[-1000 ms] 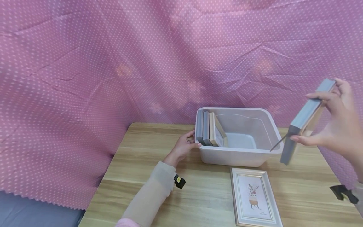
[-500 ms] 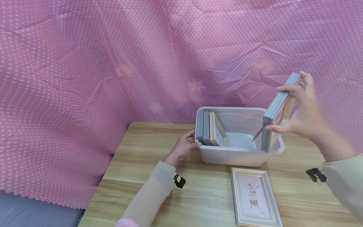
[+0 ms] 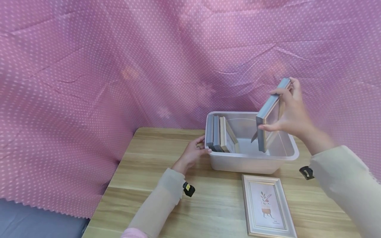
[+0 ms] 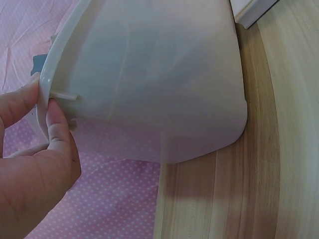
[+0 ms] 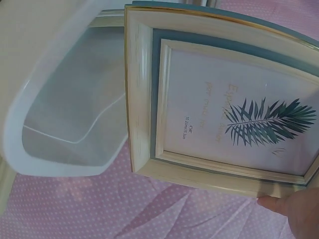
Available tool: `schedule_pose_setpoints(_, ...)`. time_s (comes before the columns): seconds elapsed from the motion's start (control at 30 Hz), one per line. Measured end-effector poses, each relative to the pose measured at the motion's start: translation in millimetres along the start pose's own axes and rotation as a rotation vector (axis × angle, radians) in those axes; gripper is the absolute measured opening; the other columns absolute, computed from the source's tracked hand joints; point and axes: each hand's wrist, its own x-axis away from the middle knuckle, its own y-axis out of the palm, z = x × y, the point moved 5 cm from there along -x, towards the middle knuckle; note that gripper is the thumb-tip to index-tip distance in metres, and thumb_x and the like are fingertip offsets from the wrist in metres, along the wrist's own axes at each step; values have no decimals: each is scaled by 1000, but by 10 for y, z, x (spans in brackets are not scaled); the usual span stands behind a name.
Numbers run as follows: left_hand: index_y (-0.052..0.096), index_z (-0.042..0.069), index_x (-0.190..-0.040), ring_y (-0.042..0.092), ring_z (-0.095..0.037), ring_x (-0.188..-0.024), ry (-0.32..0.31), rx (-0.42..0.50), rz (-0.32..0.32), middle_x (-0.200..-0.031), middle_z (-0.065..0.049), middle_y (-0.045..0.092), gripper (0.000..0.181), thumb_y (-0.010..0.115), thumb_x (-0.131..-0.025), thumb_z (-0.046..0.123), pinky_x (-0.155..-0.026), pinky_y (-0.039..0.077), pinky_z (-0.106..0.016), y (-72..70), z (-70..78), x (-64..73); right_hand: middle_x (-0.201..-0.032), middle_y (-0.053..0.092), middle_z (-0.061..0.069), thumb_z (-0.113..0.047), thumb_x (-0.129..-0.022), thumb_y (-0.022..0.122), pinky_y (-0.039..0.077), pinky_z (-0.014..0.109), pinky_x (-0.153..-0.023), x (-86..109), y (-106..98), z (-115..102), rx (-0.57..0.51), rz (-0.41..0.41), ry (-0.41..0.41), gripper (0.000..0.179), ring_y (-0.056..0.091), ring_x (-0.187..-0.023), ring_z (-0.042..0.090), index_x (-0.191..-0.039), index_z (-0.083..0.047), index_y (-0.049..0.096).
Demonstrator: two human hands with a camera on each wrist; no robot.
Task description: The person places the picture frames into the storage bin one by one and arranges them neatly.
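A white plastic bin (image 3: 247, 163) stands on the table, several picture frames (image 3: 217, 134) upright along its left end. The left hand (image 3: 191, 154) pinches the bin's left rim (image 4: 46, 82) between thumb and fingers. Above the right half of the bin, the right hand (image 3: 293, 114) grips another picture frame (image 3: 272, 105) by its edges, tilted, its lower end inside the opening. In the right wrist view this picture frame (image 5: 142, 94) shows a cream border and a dark green leaf print; one fingertip touches its edge. Part of its back stand sticks out below the thumb.
A cream picture frame (image 3: 269, 206) with a potted-plant print lies face up on the wooden table (image 3: 143, 165), in front of the bin. Behind the table hangs a pink dotted cloth (image 3: 148, 66). Grey fabric (image 3: 38, 219) shows at lower left.
The right hand has carried its picture frame leftward and slightly down, from right of the bin to over its opening. The left hand stays on the rim.
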Motion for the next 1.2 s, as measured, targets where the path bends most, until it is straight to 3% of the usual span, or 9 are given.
schedule_pose_setpoints(0.5,41,3,-142,53,-35,-115,3,12,4,-135,-18,46,71,69,-79,-10,-89,52,-31,6,30,25,-146,7,21,-27,-36,99,35,71,-92,145,509,449,76,-160,144,101,23,-130,49,-122,-9,49)
schedule_pose_setpoints(0.73,41,4,-143,54,-34,-115,-1,6,3,-135,-18,47,71,69,-79,-11,-88,52,-30,7,28,19,-147,1,22,-28,-39,98,35,69,-94,295,738,650,75,-248,179,103,23,-128,54,-124,-7,44)
schedule_pose_setpoints(0.93,42,5,-142,54,-34,-115,-2,-3,7,-133,-17,48,70,70,-79,-9,-89,52,-30,4,24,10,-144,5,24,-18,-35,98,32,70,-96,369,873,735,0,-241,161,99,23,-126,51,-119,-5,48)
schedule_pose_setpoints(1.2,44,9,-143,58,-26,-109,-34,-11,4,-133,-14,48,69,70,-81,-5,-86,53,-29,-3,11,9,-143,7,23,-28,-38,98,45,65,-85,437,1047,813,31,-332,169,99,32,-119,52,-120,-8,46)
